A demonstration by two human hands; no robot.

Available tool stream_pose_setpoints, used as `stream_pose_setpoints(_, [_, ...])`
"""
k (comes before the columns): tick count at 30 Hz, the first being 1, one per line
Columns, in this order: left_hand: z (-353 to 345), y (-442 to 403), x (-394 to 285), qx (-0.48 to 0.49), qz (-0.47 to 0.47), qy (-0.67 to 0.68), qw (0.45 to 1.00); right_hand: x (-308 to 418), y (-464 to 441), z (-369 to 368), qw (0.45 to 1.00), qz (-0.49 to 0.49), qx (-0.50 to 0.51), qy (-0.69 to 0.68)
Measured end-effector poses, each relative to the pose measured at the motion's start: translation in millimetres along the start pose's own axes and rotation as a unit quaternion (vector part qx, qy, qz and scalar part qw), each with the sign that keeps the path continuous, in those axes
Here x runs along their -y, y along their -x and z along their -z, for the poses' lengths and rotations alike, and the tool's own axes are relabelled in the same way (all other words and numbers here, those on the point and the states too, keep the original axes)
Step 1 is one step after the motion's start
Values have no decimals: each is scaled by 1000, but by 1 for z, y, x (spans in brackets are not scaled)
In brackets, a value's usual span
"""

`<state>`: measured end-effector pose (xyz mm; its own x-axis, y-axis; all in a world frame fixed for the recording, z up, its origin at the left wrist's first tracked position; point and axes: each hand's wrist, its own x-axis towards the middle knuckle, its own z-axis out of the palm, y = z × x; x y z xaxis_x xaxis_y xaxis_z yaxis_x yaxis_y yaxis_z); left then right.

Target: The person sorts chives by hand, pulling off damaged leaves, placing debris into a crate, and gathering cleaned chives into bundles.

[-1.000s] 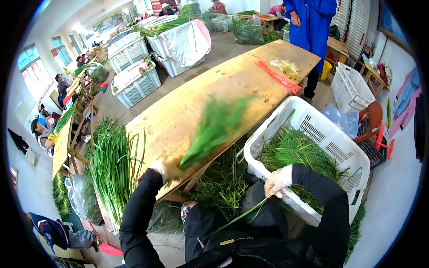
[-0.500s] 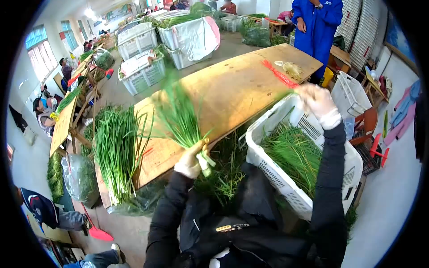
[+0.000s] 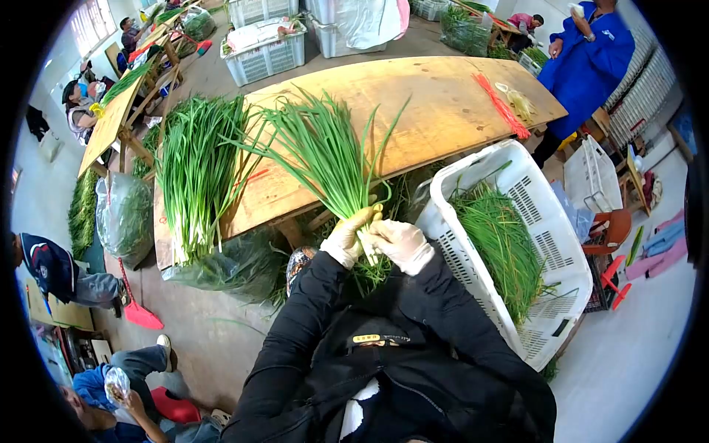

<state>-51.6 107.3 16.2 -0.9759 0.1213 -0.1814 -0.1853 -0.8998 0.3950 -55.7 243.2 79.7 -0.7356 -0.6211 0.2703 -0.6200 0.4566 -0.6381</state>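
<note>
Left hand [image 3: 350,236] grips green bunch [image 3: 325,151] near stem ends, right hand [image 3: 402,245] grip unclear; likely light, floppy, bruises easily, best held there.

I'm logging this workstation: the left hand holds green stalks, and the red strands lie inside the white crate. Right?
Not quite: the red strands lie on the wooden table, not inside the white crate, as the head view shows. The left hand does hold green stalks.

Black long sleeves [image 3: 299,306], pale gloves [image 3: 408,247], dark front, yellow oblong label [image 3: 366,339]
</note>
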Motion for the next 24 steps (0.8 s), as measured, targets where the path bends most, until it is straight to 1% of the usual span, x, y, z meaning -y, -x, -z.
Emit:
stream_pose_setpoints(1, [5, 0, -2, 1, -1, 1, 1000, -3, 2, 6, 997, -13, 31, -76])
stream_pose_setpoints(2, [12, 2, -6, 26, 32, 8, 999, -27, 10, 0, 937, -84, 27, -337])
stream_pose_setpoints(3, [17, 3, -8, 52, 63, 14, 997, -52, 11, 2, 864, -154, 33, -478])
stream_pose_setpoints(4, [7, 10, -9, 16, 52, -11, 998, -80, 14, 2, 853, -184, 71, -484])
stream_pose_setpoints(5, [4, 12, -10, 23, 55, -42, 997, -83, 11, 6, 839, -215, 110, -488])
stream_pose_setpoints(6, [2, 17, -7, 24, 55, -105, 993, -70, 9, 7, 821, -310, 116, -465])
stream_pose_setpoints(7, [-3, 23, -2, 24, 57, -169, 984, -80, 9, -9, 758, -318, 160, -547])
stream_pose_setpoints(8, [-12, 27, 7, 31, 40, -196, 979, -73, 2, -17, 796, -237, 138, -539])
stream_pose_setpoints(9, [-14, 31, 13, 21, 111, -295, 949, -67, -5, -22, 828, -153, 115, -527])
stream_pose_setpoints(10, [-7, 32, 36, -5, 32, -336, 941, -66, -13, -18, 828, -163, 160, -512])
stream_pose_setpoints(11, [0, 31, 55, -32, -48, -374, 926, -56, -19, -17, 820, -165, 113, -536])
stream_pose_setpoints(12, [-14, 38, 50, -75, -75, -512, 852, -49, -24, -17, 830, -170, 62, -528])
stream_pose_setpoints(13, [-30, 43, 42, -117, -101, -636, 756, -41, -29, -16, 838, -174, 12, -516])
stream_pose_setpoints(14, [-31, 33, 38, -135, -74, -679, 718, -27, -35, -12, 836, -181, -32, -517])
stream_pose_setpoints(15, [-22, 24, 36, -100, -192, -707, 673, -15, -45, -9, 883, -136, -75, -444])
stream_pose_setpoints(17, [-20, -11, 20, -25, -330, -704, 629, 9, -72, 11, 892, -110, -178, -400])
stream_pose_setpoints(19, [-50, -38, -15, -42, -300, -744, 596, 17, -108, 36, 909, -49, -229, -344])
stream_pose_setpoints(21, [-117, -38, -61, 65, -241, -621, 743, 21, -147, 61, 900, 75, -242, -355])
stream_pose_setpoints(23, [-124, -68, -91, 224, -302, -474, 796, 25, -179, 81, 867, 135, -232, -421])
stream_pose_setpoints(24, [-137, -65, -104, 212, -271, -481, 807, 31, -186, 86, 862, 140, -228, -430])
